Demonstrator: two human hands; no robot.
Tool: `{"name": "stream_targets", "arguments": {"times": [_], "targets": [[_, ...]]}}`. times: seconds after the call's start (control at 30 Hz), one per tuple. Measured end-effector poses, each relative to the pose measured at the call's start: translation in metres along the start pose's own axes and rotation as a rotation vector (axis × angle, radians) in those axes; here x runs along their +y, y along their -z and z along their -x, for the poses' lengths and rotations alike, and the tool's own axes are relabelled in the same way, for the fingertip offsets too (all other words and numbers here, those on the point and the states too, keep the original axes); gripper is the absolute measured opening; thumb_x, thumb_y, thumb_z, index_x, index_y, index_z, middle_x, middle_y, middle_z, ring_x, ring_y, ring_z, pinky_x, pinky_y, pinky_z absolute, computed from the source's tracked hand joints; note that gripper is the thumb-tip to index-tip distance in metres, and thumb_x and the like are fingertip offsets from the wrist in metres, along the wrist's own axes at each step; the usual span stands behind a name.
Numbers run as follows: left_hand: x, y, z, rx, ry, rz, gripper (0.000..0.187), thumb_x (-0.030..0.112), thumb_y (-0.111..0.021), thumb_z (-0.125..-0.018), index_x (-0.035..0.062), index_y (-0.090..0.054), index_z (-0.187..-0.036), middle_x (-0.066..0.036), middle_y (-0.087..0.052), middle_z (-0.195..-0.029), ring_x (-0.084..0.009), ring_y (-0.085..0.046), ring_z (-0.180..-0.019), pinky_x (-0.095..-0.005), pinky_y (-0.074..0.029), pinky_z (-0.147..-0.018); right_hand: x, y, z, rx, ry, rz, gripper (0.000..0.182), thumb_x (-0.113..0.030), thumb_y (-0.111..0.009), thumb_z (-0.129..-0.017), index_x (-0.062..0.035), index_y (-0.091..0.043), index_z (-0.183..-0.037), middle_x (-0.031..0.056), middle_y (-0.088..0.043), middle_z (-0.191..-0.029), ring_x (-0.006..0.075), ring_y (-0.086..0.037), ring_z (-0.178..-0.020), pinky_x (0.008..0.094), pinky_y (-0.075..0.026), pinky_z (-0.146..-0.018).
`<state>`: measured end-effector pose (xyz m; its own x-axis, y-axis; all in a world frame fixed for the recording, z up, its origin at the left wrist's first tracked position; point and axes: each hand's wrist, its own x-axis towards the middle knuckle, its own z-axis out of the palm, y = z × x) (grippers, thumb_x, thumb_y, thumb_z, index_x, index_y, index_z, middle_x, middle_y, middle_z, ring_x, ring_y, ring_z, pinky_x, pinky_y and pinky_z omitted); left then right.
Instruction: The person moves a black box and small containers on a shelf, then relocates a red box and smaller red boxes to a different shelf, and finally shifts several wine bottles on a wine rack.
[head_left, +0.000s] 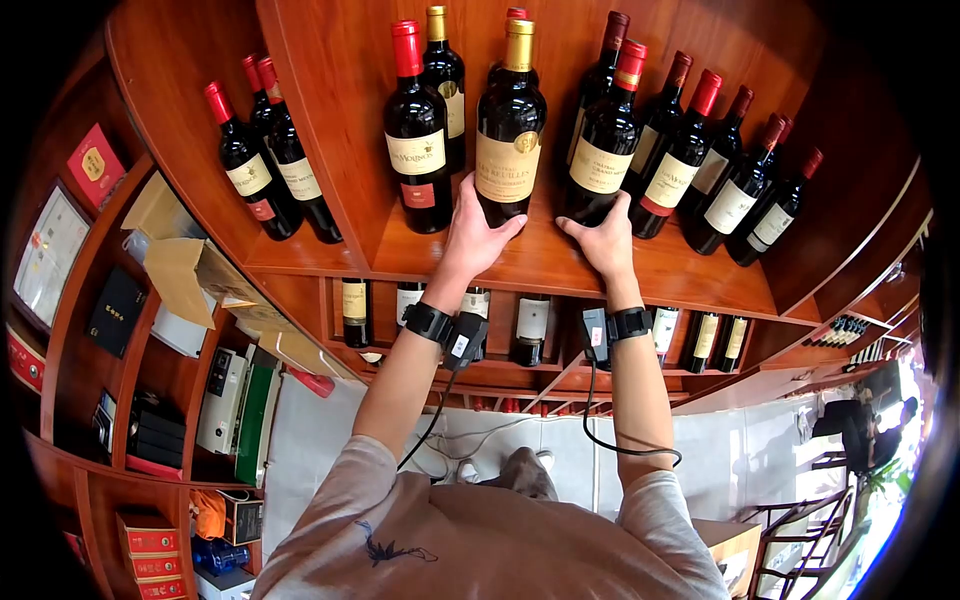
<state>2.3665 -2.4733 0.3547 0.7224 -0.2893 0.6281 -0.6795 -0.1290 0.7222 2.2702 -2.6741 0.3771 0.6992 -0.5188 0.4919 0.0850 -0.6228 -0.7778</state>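
My left hand is closed around the base of a gold-capped wine bottle, thumb across its front. This bottle stands upright on the wooden shelf with its cream label facing me. Around the base of a red-capped wine bottle my right hand is closed, its thumb on the near left side. A wine bottle with a red cap and a small red lower label stands just left of my left hand. Behind these, a gold-capped bottle and other bottles are partly hidden.
Several more wine bottles stand to the right on the same shelf. Beyond a wooden divider, further bottles stand at left. A lower rack holds bottles. Cables hang from devices on both wrists.
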Motion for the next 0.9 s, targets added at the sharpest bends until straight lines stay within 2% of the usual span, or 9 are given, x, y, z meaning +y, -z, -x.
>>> {"name": "stream_targets", "arguments": {"times": [0.03,0.13,0.23,0.33,0.43,0.6,0.7,0.8,0.9], "targets": [[0.002,0.000,0.000,0.009,-0.020,-0.047,0.095,0.017,-0.089,-0.080,-0.0014,-0.030,-0.151,-0.026,-0.051,-0.142,-0.0402,-0.054,-0.132,-0.0452,-0.045,-0.111,-0.001,0.000,0.000,-0.002,-0.004,-0.005,0.085,-0.021,-0.095,-0.070,0.0040,-0.040,-0.130,0.0232,-0.071,-0.110,0.0334,-0.071,-0.101,0.0419,-0.057,-0.091],[0.000,-0.001,0.001,0.037,0.010,-0.119,0.090,0.019,-0.091,-0.078,-0.0020,-0.038,-0.147,-0.022,-0.053,-0.140,-0.0333,-0.056,-0.132,-0.0430,-0.046,-0.111,0.005,-0.001,-0.001,0.015,0.020,0.011,0.086,-0.022,-0.095,-0.070,0.0040,-0.040,-0.130,0.0241,-0.071,-0.111,0.0344,-0.071,-0.102,0.0419,-0.057,-0.092],[0.000,0.003,0.000,0.013,-0.012,-0.097,0.092,0.021,-0.093,-0.077,-0.0024,-0.038,-0.147,-0.022,-0.055,-0.139,-0.0346,-0.057,-0.130,-0.0436,-0.046,-0.110,0.001,0.001,0.000,-0.003,-0.008,0.019,0.086,-0.023,-0.095,-0.069,0.0041,-0.040,-0.130,0.0249,-0.071,-0.112,0.0352,-0.071,-0.103,0.0417,-0.057,-0.092],[0.002,0.003,0.001,0.008,0.065,-0.044,0.094,0.023,-0.094,-0.075,-0.0026,-0.039,-0.147,-0.022,-0.056,-0.137,-0.0359,-0.057,-0.130,-0.0445,-0.047,-0.110,0.001,0.000,0.000,0.002,0.008,0.033,0.085,-0.023,-0.095,-0.070,0.0046,-0.040,-0.129,0.0250,-0.071,-0.112,0.0350,-0.072,-0.103,0.0415,-0.057,-0.092],[0.016,0.003,0.004,0.046,0.021,-0.174,0.096,0.025,-0.095,-0.074,-0.0026,-0.039,-0.147,-0.022,-0.058,-0.137,-0.0365,-0.058,-0.129,-0.0447,-0.047,-0.110,0.000,-0.001,0.000,0.000,0.017,0.026,0.084,-0.022,-0.095,-0.070,0.0047,-0.040,-0.129,0.0251,-0.071,-0.111,0.0346,-0.072,-0.102,0.0415,-0.057,-0.092],[0.014,0.000,0.005,0.030,0.004,-0.127,0.096,0.025,-0.094,-0.075,-0.0021,-0.038,-0.147,-0.024,-0.058,-0.140,-0.0366,-0.058,-0.131,-0.0443,-0.047,-0.111,0.000,0.001,0.001,-0.003,0.021,0.019,0.085,-0.022,-0.095,-0.071,0.0044,-0.040,-0.130,0.0253,-0.071,-0.111,0.0341,-0.071,-0.103,0.0414,-0.056,-0.093],[0.017,0.001,0.006,0.015,0.030,-0.112,0.095,0.025,-0.093,-0.075,-0.0017,-0.038,-0.148,-0.024,-0.057,-0.141,-0.0362,-0.057,-0.132,-0.0442,-0.046,-0.111,-0.013,0.005,0.004,-0.033,-0.051,-0.010,0.086,-0.021,-0.095,-0.070,0.0043,-0.039,-0.130,0.0247,-0.071,-0.111,0.0325,-0.073,-0.098,0.0404,-0.059,-0.088],[0.017,0.002,0.006,0.014,0.030,-0.123,0.094,0.025,-0.093,-0.076,-0.0015,-0.038,-0.148,-0.023,-0.057,-0.141,-0.0359,-0.057,-0.132,-0.0441,-0.046,-0.112,0.004,-0.003,0.000,0.054,0.126,0.074,0.086,-0.020,-0.095,-0.069,0.0043,-0.039,-0.130,0.0240,-0.071,-0.109,0.0302,-0.074,-0.089,0.0388,-0.061,-0.079],[0.018,0.001,0.006,0.011,0.043,-0.123,0.093,0.025,-0.093,-0.077,-0.0015,-0.038,-0.148,-0.023,-0.057,-0.141,-0.0360,-0.057,-0.132,-0.0442,-0.046,-0.112,-0.007,0.003,0.003,-0.017,-0.014,0.008,0.086,-0.020,-0.095,-0.068,0.0042,-0.039,-0.130,0.0245,-0.071,-0.110,0.0306,-0.074,-0.089,0.0394,-0.061,-0.078]]}}
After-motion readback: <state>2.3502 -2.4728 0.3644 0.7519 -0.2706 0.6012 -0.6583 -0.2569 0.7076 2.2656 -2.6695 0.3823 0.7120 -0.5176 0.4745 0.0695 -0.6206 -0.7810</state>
